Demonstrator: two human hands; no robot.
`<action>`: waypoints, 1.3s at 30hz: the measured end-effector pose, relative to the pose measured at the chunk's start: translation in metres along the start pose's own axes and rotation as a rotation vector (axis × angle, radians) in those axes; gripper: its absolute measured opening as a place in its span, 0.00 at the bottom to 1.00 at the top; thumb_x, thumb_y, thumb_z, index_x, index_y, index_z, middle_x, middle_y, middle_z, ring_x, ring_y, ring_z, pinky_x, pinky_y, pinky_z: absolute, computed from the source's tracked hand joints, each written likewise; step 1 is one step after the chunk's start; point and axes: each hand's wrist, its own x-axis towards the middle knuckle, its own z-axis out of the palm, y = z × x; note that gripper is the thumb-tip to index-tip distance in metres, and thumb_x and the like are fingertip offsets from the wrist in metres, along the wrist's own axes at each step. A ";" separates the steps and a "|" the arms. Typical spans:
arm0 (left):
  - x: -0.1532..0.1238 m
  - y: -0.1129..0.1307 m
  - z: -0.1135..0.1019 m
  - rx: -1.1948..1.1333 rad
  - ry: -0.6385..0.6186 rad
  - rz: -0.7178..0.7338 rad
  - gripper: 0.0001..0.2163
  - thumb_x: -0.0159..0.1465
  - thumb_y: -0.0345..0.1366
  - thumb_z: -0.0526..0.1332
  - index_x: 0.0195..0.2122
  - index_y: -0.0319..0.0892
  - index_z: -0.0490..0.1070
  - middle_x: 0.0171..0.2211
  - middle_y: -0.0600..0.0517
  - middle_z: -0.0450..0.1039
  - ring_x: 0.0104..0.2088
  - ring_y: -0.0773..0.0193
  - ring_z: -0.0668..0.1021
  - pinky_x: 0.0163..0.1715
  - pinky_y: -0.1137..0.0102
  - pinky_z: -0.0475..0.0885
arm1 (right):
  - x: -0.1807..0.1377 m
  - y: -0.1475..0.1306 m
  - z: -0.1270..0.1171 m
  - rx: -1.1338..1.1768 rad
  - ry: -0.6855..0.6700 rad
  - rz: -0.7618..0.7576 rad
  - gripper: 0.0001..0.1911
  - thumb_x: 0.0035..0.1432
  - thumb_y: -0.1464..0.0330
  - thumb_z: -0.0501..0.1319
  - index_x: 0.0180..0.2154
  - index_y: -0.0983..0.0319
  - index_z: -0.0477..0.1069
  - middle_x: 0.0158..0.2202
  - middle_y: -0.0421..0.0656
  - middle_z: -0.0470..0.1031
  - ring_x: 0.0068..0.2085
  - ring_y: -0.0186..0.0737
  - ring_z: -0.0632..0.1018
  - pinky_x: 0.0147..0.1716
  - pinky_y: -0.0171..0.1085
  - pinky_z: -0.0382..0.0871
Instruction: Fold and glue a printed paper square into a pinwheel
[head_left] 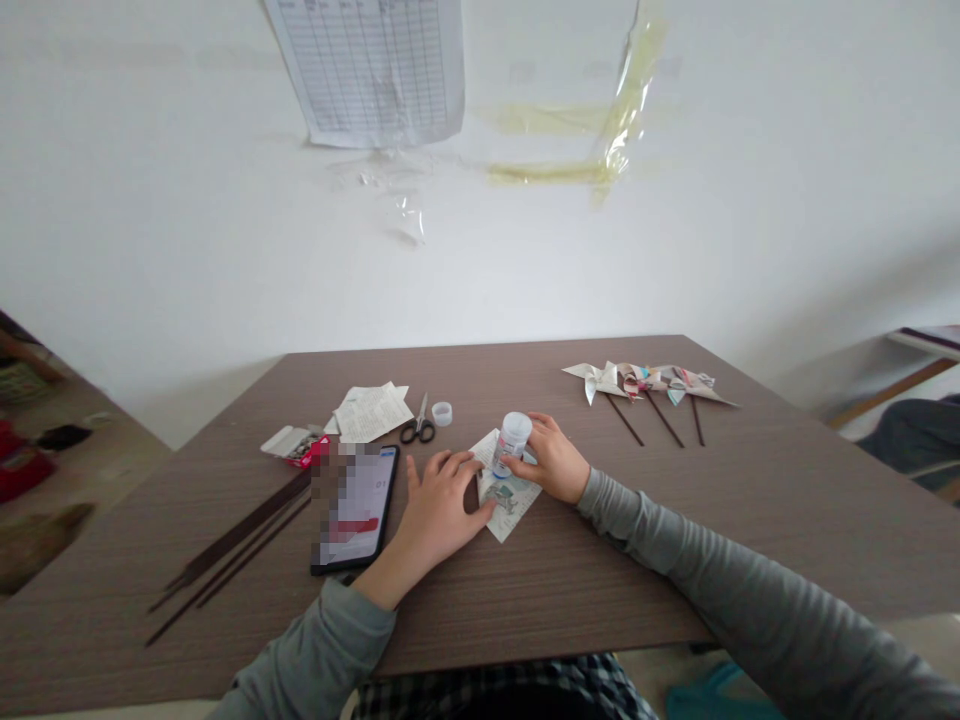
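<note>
My right hand [556,458] is closed round a small clear bottle [514,440] with a whitish end facing up. The bottle is upside down or upright, I cannot tell which, and its lower end meets a square of printed paper [507,508] on the table. With fingers spread, my left hand [444,500] rests at the paper's left edge, its thumb and fingertips touching the sheet. A small round translucent cap [442,413] lies beyond the hands, beside black-handled scissors [418,425].
Three paper pinwheels [651,383] on brown sticks lie at the back right. To the left are a phone [358,510], several brown sticks [240,530], a small open box [296,446] and printed paper pieces [373,411]. The wall stands behind the table [675,560].
</note>
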 end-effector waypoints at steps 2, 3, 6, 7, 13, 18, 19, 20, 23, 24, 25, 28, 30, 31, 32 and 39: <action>0.000 0.001 -0.001 0.000 0.001 -0.005 0.24 0.78 0.45 0.77 0.74 0.55 0.89 0.82 0.41 0.85 0.87 0.22 0.75 0.90 0.08 0.53 | 0.000 0.000 0.000 -0.015 -0.005 0.002 0.11 0.81 0.54 0.79 0.48 0.53 0.88 0.46 0.47 0.94 0.53 0.59 0.93 0.80 0.69 0.80; 0.000 0.002 -0.002 0.001 0.002 -0.009 0.24 0.78 0.45 0.77 0.74 0.55 0.89 0.82 0.41 0.85 0.87 0.23 0.75 0.90 0.09 0.54 | 0.000 0.000 0.000 -0.019 -0.006 0.004 0.11 0.81 0.55 0.79 0.48 0.53 0.88 0.46 0.47 0.94 0.53 0.59 0.93 0.80 0.69 0.80; 0.000 0.003 -0.003 0.008 -0.001 -0.020 0.23 0.78 0.45 0.78 0.73 0.55 0.89 0.82 0.42 0.85 0.88 0.23 0.75 0.90 0.10 0.55 | 0.001 -0.001 -0.001 -0.016 -0.016 0.002 0.11 0.80 0.55 0.80 0.47 0.53 0.87 0.46 0.47 0.93 0.53 0.58 0.92 0.79 0.68 0.80; 0.000 0.003 -0.003 0.008 -0.002 -0.021 0.23 0.78 0.45 0.78 0.73 0.56 0.89 0.82 0.43 0.85 0.88 0.24 0.75 0.90 0.10 0.55 | 0.001 -0.001 -0.001 -0.014 -0.020 -0.003 0.11 0.80 0.55 0.80 0.47 0.53 0.87 0.46 0.46 0.93 0.53 0.58 0.91 0.79 0.68 0.80; -0.001 0.003 -0.003 0.004 0.005 -0.016 0.23 0.78 0.46 0.78 0.72 0.56 0.89 0.83 0.42 0.84 0.87 0.22 0.75 0.89 0.09 0.56 | 0.002 -0.005 -0.004 -0.014 -0.017 -0.014 0.11 0.79 0.57 0.82 0.46 0.53 0.86 0.45 0.46 0.92 0.53 0.59 0.91 0.77 0.67 0.81; 0.000 0.002 -0.001 0.000 0.005 -0.013 0.22 0.78 0.46 0.77 0.72 0.56 0.89 0.83 0.42 0.84 0.87 0.22 0.75 0.90 0.09 0.54 | 0.003 -0.008 -0.005 -0.019 -0.020 -0.019 0.09 0.79 0.59 0.82 0.47 0.51 0.86 0.46 0.46 0.92 0.53 0.59 0.91 0.79 0.69 0.80; 0.000 0.002 0.000 0.000 0.007 -0.014 0.22 0.78 0.46 0.77 0.72 0.57 0.89 0.83 0.43 0.84 0.87 0.22 0.75 0.90 0.09 0.54 | 0.003 -0.008 -0.006 -0.018 -0.020 -0.019 0.08 0.79 0.60 0.82 0.48 0.51 0.86 0.46 0.46 0.92 0.54 0.59 0.91 0.79 0.70 0.80; 0.000 0.002 0.000 0.000 0.008 -0.014 0.22 0.78 0.46 0.77 0.72 0.57 0.89 0.83 0.43 0.84 0.87 0.22 0.75 0.90 0.09 0.54 | 0.003 -0.008 -0.006 -0.016 -0.023 -0.018 0.08 0.80 0.60 0.81 0.48 0.50 0.85 0.46 0.46 0.92 0.54 0.60 0.91 0.79 0.70 0.80; 0.000 0.002 0.000 0.000 0.004 -0.016 0.23 0.78 0.46 0.78 0.72 0.56 0.89 0.83 0.42 0.84 0.87 0.22 0.75 0.90 0.09 0.53 | 0.004 -0.008 -0.007 -0.011 -0.037 -0.016 0.08 0.81 0.59 0.81 0.48 0.51 0.85 0.46 0.47 0.92 0.55 0.61 0.92 0.79 0.71 0.81; 0.000 0.002 -0.001 0.003 0.001 -0.017 0.23 0.78 0.45 0.78 0.73 0.56 0.89 0.83 0.42 0.84 0.88 0.22 0.75 0.90 0.09 0.53 | 0.004 -0.008 -0.007 -0.012 -0.040 -0.014 0.08 0.81 0.59 0.81 0.48 0.51 0.85 0.46 0.47 0.92 0.55 0.61 0.92 0.79 0.71 0.81; -0.001 0.003 -0.002 0.006 -0.004 -0.018 0.23 0.78 0.45 0.77 0.73 0.55 0.89 0.83 0.42 0.84 0.88 0.22 0.75 0.90 0.09 0.52 | 0.004 -0.009 -0.007 -0.013 -0.041 -0.012 0.09 0.80 0.59 0.81 0.48 0.51 0.85 0.46 0.47 0.92 0.55 0.61 0.92 0.79 0.71 0.81; -0.001 0.004 -0.003 0.011 -0.007 -0.016 0.23 0.78 0.44 0.77 0.73 0.54 0.89 0.84 0.40 0.83 0.88 0.21 0.74 0.89 0.08 0.53 | 0.004 -0.010 -0.008 -0.016 -0.035 -0.010 0.08 0.80 0.59 0.82 0.48 0.50 0.85 0.46 0.47 0.92 0.56 0.61 0.91 0.80 0.71 0.80; -0.001 0.003 -0.002 0.005 0.005 -0.011 0.23 0.78 0.43 0.77 0.73 0.54 0.89 0.83 0.40 0.84 0.87 0.21 0.75 0.88 0.07 0.54 | 0.004 -0.010 -0.009 -0.016 -0.035 -0.014 0.08 0.80 0.59 0.82 0.49 0.49 0.86 0.47 0.46 0.92 0.56 0.61 0.91 0.80 0.71 0.80; -0.001 0.003 -0.002 0.002 0.011 -0.009 0.23 0.78 0.44 0.77 0.72 0.54 0.89 0.83 0.40 0.84 0.87 0.20 0.76 0.88 0.06 0.55 | 0.004 -0.011 -0.009 -0.019 -0.037 -0.016 0.07 0.80 0.59 0.81 0.49 0.49 0.86 0.47 0.46 0.92 0.56 0.60 0.91 0.80 0.71 0.80; -0.001 0.002 -0.001 -0.001 0.016 -0.006 0.23 0.77 0.44 0.77 0.72 0.54 0.89 0.82 0.40 0.85 0.87 0.20 0.76 0.88 0.06 0.55 | 0.004 -0.011 -0.009 -0.024 -0.037 -0.018 0.07 0.80 0.59 0.81 0.49 0.50 0.86 0.47 0.46 0.92 0.56 0.60 0.90 0.80 0.71 0.80; 0.000 -0.001 0.004 0.007 0.027 -0.009 0.22 0.78 0.47 0.77 0.72 0.57 0.90 0.82 0.42 0.85 0.86 0.22 0.76 0.89 0.08 0.54 | 0.003 -0.008 -0.007 -0.027 -0.012 -0.015 0.09 0.80 0.58 0.82 0.47 0.50 0.86 0.46 0.46 0.92 0.55 0.60 0.91 0.79 0.70 0.81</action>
